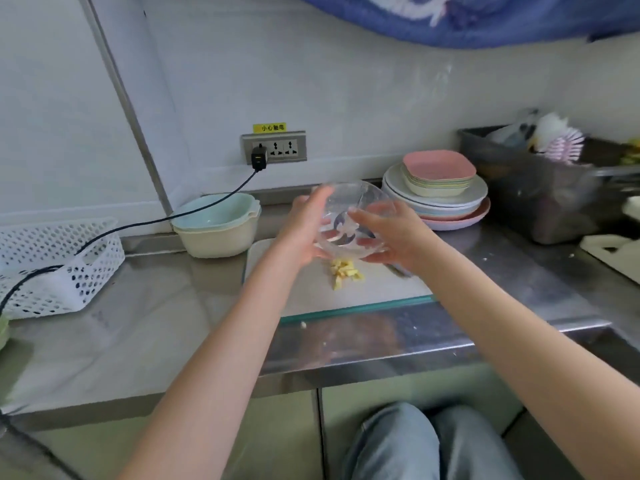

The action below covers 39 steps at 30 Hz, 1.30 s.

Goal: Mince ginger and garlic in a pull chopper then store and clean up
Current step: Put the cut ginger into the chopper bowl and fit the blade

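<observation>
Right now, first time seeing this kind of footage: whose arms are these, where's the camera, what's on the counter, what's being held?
There is no machine here. The one picture comes from a wide-angle camera worn on a person's head, looking forward and down, so both arms are theirs. The left hand and right hand together hold a clear chopper bowl, blade visible inside, above a white cutting board. Yellow chopped pieces, probably ginger, lie on the board. On the steel counter stand nested bowls, a stack of plates, a white perforated basket and a dark bin holding a brush. A black cable runs from the wall socket.
</observation>
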Motion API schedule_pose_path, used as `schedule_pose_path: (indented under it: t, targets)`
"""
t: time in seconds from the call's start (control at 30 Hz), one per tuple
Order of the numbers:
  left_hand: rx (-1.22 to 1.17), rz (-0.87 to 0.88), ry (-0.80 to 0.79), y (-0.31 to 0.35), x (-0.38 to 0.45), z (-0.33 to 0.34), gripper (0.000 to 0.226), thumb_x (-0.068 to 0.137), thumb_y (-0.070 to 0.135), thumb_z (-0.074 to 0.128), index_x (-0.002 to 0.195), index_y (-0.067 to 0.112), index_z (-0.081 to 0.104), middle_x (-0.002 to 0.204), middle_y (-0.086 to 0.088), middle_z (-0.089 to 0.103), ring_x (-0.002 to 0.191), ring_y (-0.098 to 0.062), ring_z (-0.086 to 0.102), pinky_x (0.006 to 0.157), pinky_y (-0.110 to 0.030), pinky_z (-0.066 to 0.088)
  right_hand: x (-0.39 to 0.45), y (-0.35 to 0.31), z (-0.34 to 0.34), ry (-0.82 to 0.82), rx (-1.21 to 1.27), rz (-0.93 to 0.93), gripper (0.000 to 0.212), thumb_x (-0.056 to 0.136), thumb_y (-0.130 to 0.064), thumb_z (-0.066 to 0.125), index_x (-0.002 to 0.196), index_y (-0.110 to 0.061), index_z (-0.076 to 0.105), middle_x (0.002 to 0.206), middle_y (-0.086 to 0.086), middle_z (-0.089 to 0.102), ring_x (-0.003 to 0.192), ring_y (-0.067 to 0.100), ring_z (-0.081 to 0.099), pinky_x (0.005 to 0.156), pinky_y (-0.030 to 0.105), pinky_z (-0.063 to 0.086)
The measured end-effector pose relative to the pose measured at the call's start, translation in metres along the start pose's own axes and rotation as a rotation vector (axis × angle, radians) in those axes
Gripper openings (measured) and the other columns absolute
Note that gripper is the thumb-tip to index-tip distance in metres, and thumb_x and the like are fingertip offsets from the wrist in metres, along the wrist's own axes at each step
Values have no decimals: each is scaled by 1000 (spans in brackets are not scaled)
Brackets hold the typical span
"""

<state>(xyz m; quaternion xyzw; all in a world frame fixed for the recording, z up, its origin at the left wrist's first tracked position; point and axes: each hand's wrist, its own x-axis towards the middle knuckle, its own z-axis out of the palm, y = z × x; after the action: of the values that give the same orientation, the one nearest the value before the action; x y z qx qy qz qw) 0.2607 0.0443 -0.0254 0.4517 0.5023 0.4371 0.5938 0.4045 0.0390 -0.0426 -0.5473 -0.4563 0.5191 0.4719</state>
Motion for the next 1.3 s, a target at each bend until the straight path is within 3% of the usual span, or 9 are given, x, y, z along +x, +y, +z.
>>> schedule_pose_path:
  t: [0.17, 0.23, 0.3, 0.43, 0.57, 0.73, 0.87, 1.13, 1.3]
  targets:
    - [314, 107, -262, 15, -13, 106, 38, 82, 38, 73, 110, 18, 59, 107, -2, 60, 100, -19, 60, 64, -37, 57, -64, -22, -93, 281, 91, -69, 41, 77, -28, 78, 109, -13, 57, 90, 9, 61, 79, 24, 62, 70, 39, 57]
    - [284, 99, -433, 15, -20, 163, 42, 83, 36, 72, 117, 15, 59, 110, -5, 64, 101, -19, 61, 60, -35, 58, -98, -27, -140, 371, 103, -94, 61, 64, -35, 85, 113, -9, 61, 99, 11, 63, 86, 26, 64, 79, 47, 55]
    - [290, 93, -610, 14, -35, 223, 39, 84, 35, 71, 117, 15, 63, 109, -6, 64, 101, -19, 61, 65, -38, 59, -131, -25, -194, 514, 104, -109, 90, 43, -41, 88, 122, -10, 58, 109, 12, 64, 89, 27, 68, 79, 51, 55]
    - [403, 108, -855, 5, -76, 330, 46, 86, 35, 69, 126, 17, 54, 121, -7, 59, 105, -19, 60, 87, -43, 55, -210, -17, -281, 766, 36, -161, 71, 64, -37, 86, 122, -11, 55, 112, 12, 62, 73, 22, 67, 64, 42, 59]
    - [350, 245, -1015, -9, -110, 410, 82, 70, 31, 84, 135, -1, 46, 132, -16, 55, 115, -25, 56, 89, -36, 53, -276, -10, -349, 905, -145, -255, 84, 62, -34, 84, 133, -17, 43, 117, 9, 62, 98, 21, 65, 84, 40, 56]
    - [672, 769, -1007, -38, -153, 472, 84, 69, 23, 85, 138, 9, 40, 138, -8, 49, 121, -21, 50, 93, -30, 45, -326, 19, -394, 1108, -805, -296, 78, 65, -24, 85, 133, -14, 48, 129, 6, 56, 117, 21, 53, 94, 23, 38]
    - [756, 1010, -940, -69, -155, 496, 66, 65, 24, 87, 114, 8, 45, 115, -6, 52, 104, -20, 51, 78, -26, 37, -336, 52, -407, 1158, -977, -337, 69, 66, -16, 84, 125, -3, 50, 121, 14, 58, 109, 22, 53, 88, 20, 34]
    - [693, 1035, -948, -65, -151, 508, 67, 67, 24, 86, 118, 10, 45, 121, -8, 53, 106, -19, 51, 78, -24, 37, -337, 41, -416, 1161, -993, -339, 71, 68, -15, 83, 130, -10, 49, 127, 12, 56, 116, 24, 51, 97, 29, 40]
    - [462, 675, -1023, -32, -138, 495, 83, 73, 31, 81, 140, 15, 35, 137, -8, 47, 118, -21, 50, 92, -31, 46, -329, 6, -409, 1253, -683, -373, 65, 71, -24, 82, 126, -21, 47, 113, 0, 59, 89, 7, 61, 75, 14, 52]
